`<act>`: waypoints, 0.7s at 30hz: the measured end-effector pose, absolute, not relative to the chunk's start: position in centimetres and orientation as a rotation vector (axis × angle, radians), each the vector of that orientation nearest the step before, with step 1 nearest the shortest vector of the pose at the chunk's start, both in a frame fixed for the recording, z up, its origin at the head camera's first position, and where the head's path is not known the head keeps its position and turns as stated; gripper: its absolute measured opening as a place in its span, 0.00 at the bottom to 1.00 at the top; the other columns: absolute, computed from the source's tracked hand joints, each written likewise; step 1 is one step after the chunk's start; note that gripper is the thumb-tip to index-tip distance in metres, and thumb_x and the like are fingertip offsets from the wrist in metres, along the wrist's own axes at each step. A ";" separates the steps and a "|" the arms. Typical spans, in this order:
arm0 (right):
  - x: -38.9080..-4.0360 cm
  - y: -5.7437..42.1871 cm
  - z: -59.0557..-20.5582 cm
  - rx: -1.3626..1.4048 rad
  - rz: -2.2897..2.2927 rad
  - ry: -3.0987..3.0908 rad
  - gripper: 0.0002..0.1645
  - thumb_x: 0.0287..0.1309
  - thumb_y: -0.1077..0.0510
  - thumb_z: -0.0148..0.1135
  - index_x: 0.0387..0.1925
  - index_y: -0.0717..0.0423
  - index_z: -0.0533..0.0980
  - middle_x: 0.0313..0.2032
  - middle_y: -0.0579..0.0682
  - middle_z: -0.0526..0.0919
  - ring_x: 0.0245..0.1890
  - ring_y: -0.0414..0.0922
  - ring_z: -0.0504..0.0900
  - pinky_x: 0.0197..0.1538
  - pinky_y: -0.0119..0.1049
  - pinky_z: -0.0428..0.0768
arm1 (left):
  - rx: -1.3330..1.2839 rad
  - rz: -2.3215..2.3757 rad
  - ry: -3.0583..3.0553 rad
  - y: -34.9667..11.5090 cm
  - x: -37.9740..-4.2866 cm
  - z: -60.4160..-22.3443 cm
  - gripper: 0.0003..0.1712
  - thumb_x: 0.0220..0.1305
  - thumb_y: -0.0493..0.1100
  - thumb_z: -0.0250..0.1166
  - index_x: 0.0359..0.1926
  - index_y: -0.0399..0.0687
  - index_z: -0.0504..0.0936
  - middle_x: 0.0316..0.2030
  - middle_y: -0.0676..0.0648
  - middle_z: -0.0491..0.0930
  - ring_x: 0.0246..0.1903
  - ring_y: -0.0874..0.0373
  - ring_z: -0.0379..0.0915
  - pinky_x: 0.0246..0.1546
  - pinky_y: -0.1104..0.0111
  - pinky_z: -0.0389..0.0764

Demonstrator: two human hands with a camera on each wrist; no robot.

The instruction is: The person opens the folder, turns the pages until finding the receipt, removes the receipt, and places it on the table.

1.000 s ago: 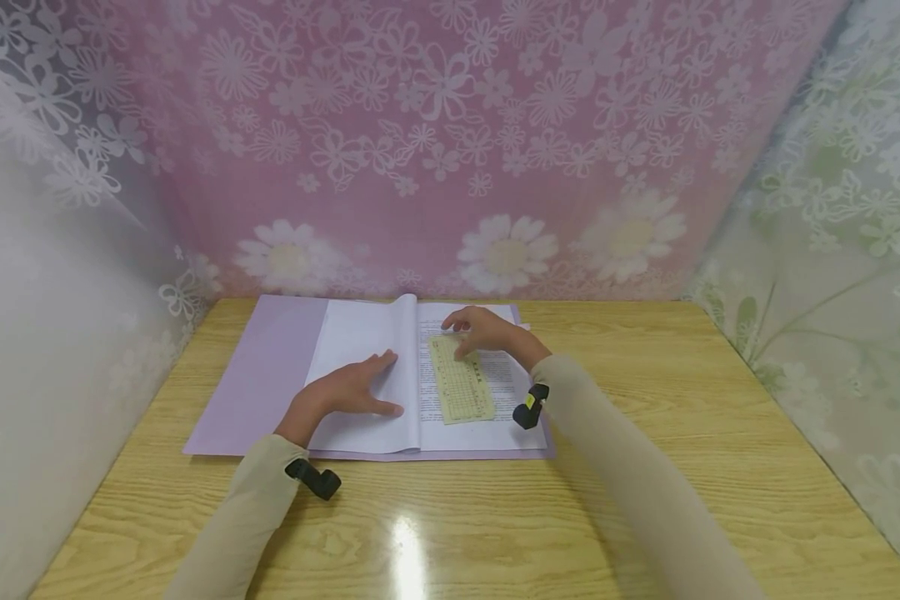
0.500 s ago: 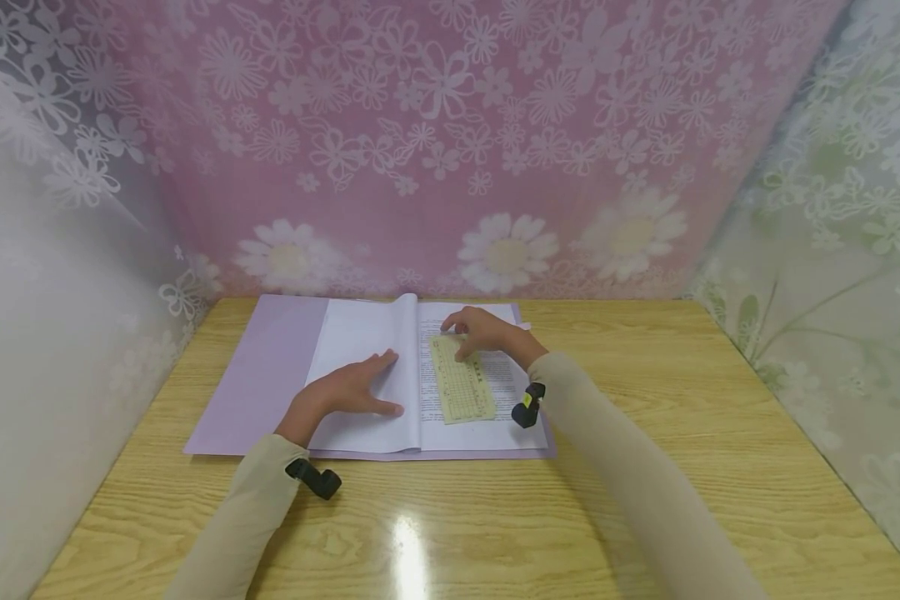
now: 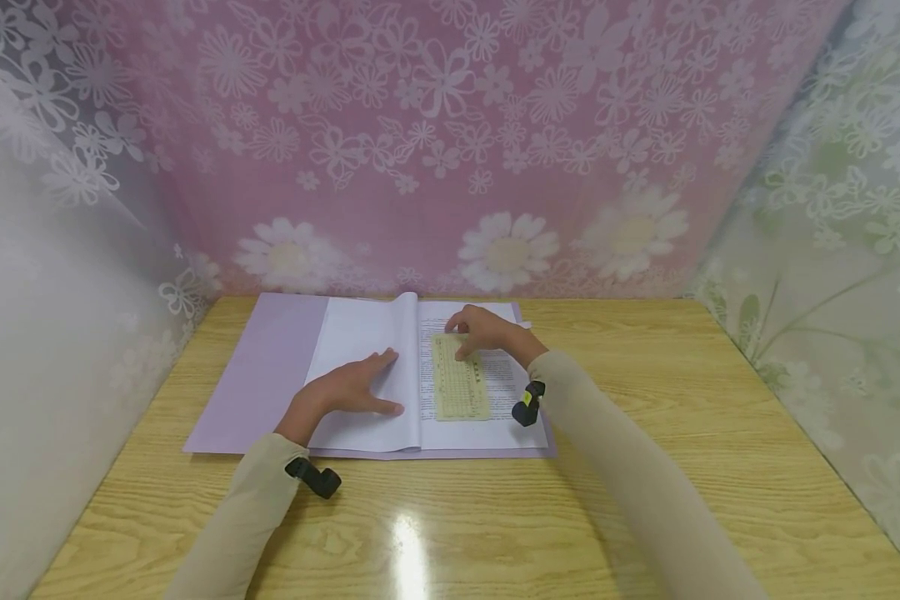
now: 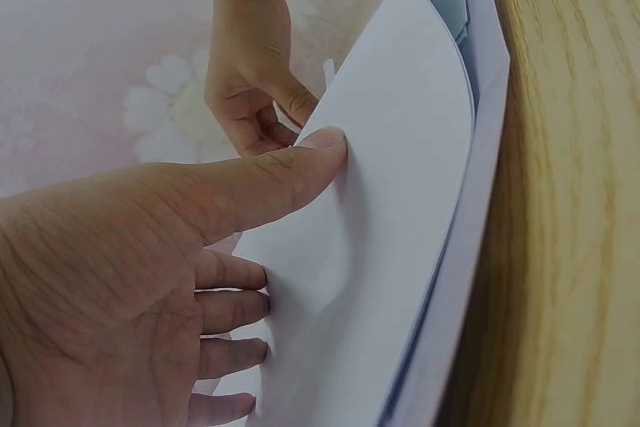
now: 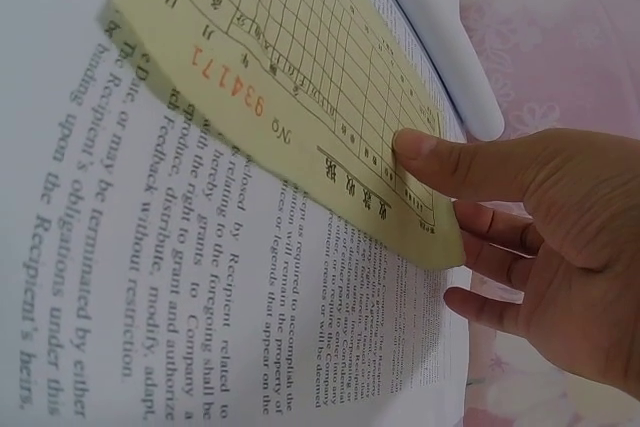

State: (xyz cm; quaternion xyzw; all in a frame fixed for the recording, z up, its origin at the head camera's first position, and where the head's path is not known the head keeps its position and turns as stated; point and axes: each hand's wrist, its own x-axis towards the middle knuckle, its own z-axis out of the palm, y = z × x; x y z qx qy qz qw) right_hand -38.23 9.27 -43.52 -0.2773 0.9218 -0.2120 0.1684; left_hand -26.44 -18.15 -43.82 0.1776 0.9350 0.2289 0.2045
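A purple folder [image 3: 270, 358] lies spread on the table with its blank white pages [image 3: 356, 325] turned over to the left in a soft curl. My left hand [image 3: 348, 389] rests on these pages, fingers and thumb spread; its thumb presses the sheet in the left wrist view. Over the printed page [image 3: 465, 435] on the right lies a yellow receipt slip [image 3: 461, 390] with a ruled grid and a red number. My right hand [image 3: 487, 328] pinches the slip's far edge, thumb on top and fingers behind [image 5: 490, 232]. In the right wrist view the slip [image 5: 300, 87] looks bowed, partly lifted off the print.
The wooden table [image 3: 480, 517] extends in front of the folder and to its right. A pink flowered curtain [image 3: 390, 167] hangs along the back edge, with pale flowered sheets at both sides. A small white tab [image 3: 525, 325] sticks out beyond the folder's right edge.
The receipt slip has turned slightly in the right hand, from tilted to nearly straight with the page, its near end moving left. The left hand has stayed in place.
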 end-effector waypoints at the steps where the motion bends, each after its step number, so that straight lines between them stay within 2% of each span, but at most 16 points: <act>1: -38.2 9.3 -43.5 -0.787 -0.600 2.624 0.35 0.51 0.59 0.79 0.62 0.59 0.79 0.56 0.61 0.80 0.55 0.54 0.79 0.60 0.48 0.79 | 0.494 0.639 2.607 -18.1 -26.5 -43.8 0.64 0.58 0.69 0.71 0.82 0.47 0.47 0.81 0.36 0.46 0.80 0.40 0.45 0.77 0.46 0.56; 11: -38.2 9.3 -43.6 -0.753 -0.636 2.623 0.30 0.51 0.60 0.79 0.56 0.56 0.80 0.53 0.59 0.80 0.51 0.53 0.78 0.58 0.47 0.78 | 0.501 0.638 2.607 -18.1 -26.4 -43.7 0.63 0.58 0.67 0.71 0.82 0.46 0.48 0.80 0.36 0.47 0.80 0.40 0.45 0.77 0.46 0.56; 16: -38.1 9.4 -43.4 -0.763 -0.658 2.613 0.30 0.52 0.60 0.78 0.57 0.56 0.79 0.53 0.60 0.81 0.50 0.53 0.79 0.58 0.48 0.78 | 0.504 0.632 2.605 -18.1 -26.3 -43.5 0.63 0.59 0.67 0.71 0.82 0.46 0.48 0.80 0.36 0.47 0.80 0.40 0.45 0.78 0.46 0.56; 21: -38.0 9.3 -43.4 -0.755 -0.676 2.623 0.26 0.55 0.61 0.76 0.56 0.56 0.81 0.49 0.58 0.84 0.46 0.51 0.81 0.56 0.46 0.80 | 0.504 0.637 2.603 -18.0 -26.3 -43.5 0.63 0.58 0.67 0.71 0.82 0.45 0.48 0.80 0.35 0.47 0.80 0.39 0.45 0.77 0.46 0.56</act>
